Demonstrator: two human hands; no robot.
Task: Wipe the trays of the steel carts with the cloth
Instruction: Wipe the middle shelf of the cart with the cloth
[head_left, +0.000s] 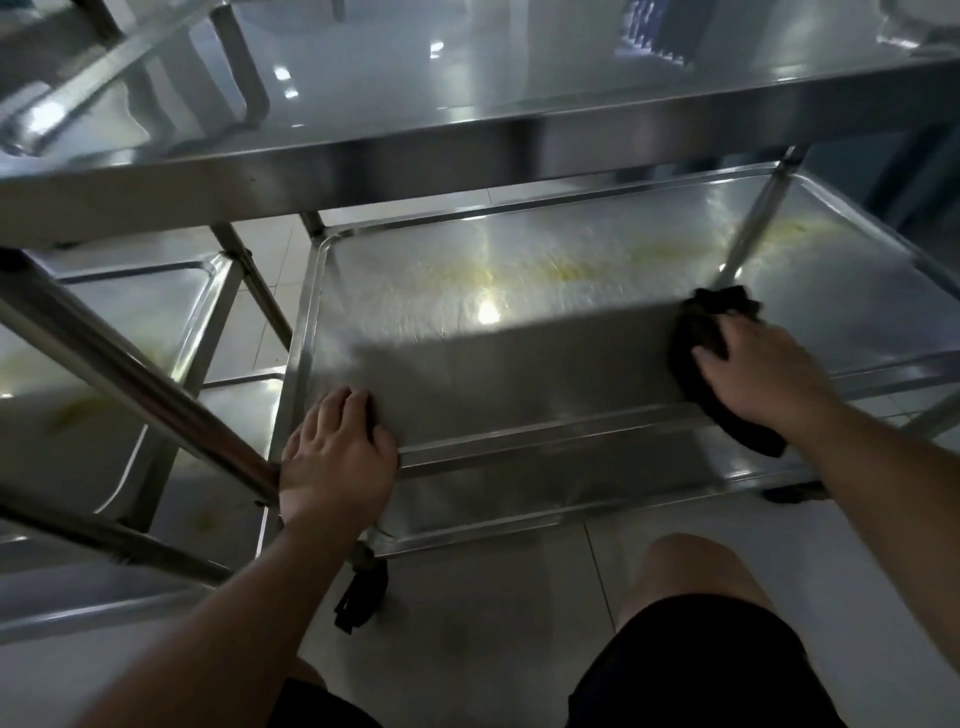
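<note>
On a pale tiled floor (519, 597) in dim light, the steel cart's middle tray (467, 291), stiff, slick and yellow-stained, is braced at its near rim by the curled left hand (337, 457), while the right hand (758, 374) presses the soft, limp dark cloth (701, 338) flat, fingers spread

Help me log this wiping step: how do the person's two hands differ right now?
The right hand presses the dark cloth flat on the middle tray, towards its right side; the left hand has no cloth and grips the tray's near rim at its left corner. The right hand's fingers lie spread over the cloth; the left hand's curl over the rim. Both are bare and touch the same tray.
</note>
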